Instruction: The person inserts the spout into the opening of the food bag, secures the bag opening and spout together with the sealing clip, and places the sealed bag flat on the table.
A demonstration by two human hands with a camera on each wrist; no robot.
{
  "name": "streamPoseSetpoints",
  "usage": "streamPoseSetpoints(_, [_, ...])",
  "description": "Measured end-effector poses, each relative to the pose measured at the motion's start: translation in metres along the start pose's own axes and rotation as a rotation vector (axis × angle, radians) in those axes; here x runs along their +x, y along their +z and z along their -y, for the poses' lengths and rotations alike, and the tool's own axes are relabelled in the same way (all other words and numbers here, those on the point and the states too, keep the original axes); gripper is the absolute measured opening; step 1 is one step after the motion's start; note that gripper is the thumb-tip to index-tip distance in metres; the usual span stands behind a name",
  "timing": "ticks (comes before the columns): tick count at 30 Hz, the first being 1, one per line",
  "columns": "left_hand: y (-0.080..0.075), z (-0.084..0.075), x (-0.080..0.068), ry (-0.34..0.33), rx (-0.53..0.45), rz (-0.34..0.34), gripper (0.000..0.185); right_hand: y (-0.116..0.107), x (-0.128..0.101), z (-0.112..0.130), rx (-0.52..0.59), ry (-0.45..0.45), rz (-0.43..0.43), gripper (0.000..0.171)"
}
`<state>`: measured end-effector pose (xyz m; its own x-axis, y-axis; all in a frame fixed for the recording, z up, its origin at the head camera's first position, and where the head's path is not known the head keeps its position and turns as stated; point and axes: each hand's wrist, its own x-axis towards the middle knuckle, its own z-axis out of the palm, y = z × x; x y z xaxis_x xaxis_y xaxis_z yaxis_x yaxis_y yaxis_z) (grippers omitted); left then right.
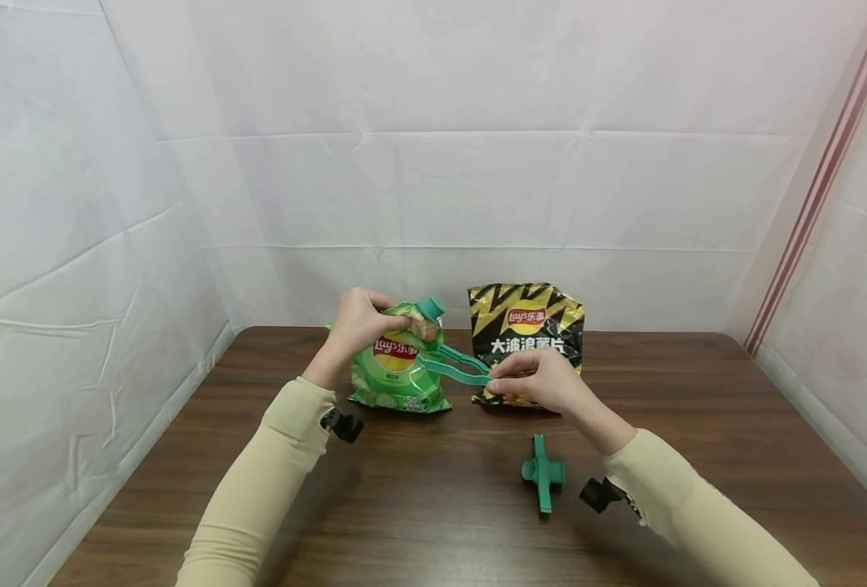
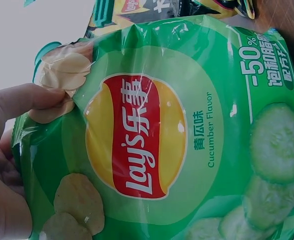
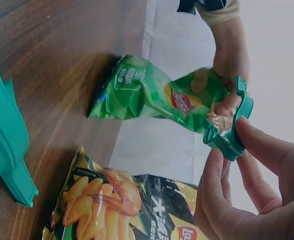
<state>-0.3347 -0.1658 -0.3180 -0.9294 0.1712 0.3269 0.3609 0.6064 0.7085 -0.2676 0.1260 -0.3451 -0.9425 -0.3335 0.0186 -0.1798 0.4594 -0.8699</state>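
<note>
My left hand (image 1: 363, 326) pinches the upper edge of a green Lay's cucumber chip bag (image 1: 397, 379), which stands on the table. In the left wrist view, the thumb and fingers grip the bag's crumpled corner (image 2: 62, 75). My right hand (image 1: 543, 379) holds a green bag clip (image 1: 463, 371) by one end between thumb and fingers. The clip's two arms are spread apart, pointing toward the bag top, with a round spout (image 1: 431, 308) near the left fingers. In the right wrist view the clip (image 3: 230, 140) overlaps the bag's top; whether it touches cannot be told.
A black and yellow Lay's bag (image 1: 525, 326) stands behind my right hand. Another green clip with a round spout (image 1: 542, 473) lies on the brown wooden table (image 1: 419, 505), nearer to me. White cloth (image 1: 477, 187) hangs behind the table and along both sides.
</note>
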Motion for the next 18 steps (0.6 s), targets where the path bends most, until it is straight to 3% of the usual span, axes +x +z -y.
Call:
streamPoseSetpoints(4, [0.001, 0.0, 0.0, -0.001, -0.007, -0.011, 0.042, -0.004, 0.002, -0.001, 0.016, 0.017, -0.025, 0.019])
streamPoseSetpoints(13, [0.002, 0.001, -0.001, -0.045, -0.021, -0.026, 0.013, -0.004, 0.012, -0.001, 0.042, 0.03, -0.104, 0.024])
streamPoseSetpoints(18, [0.003, 0.001, -0.002, -0.054, -0.016, -0.036, 0.011, -0.002, 0.016, 0.007, 0.032, 0.024, -0.133, 0.028])
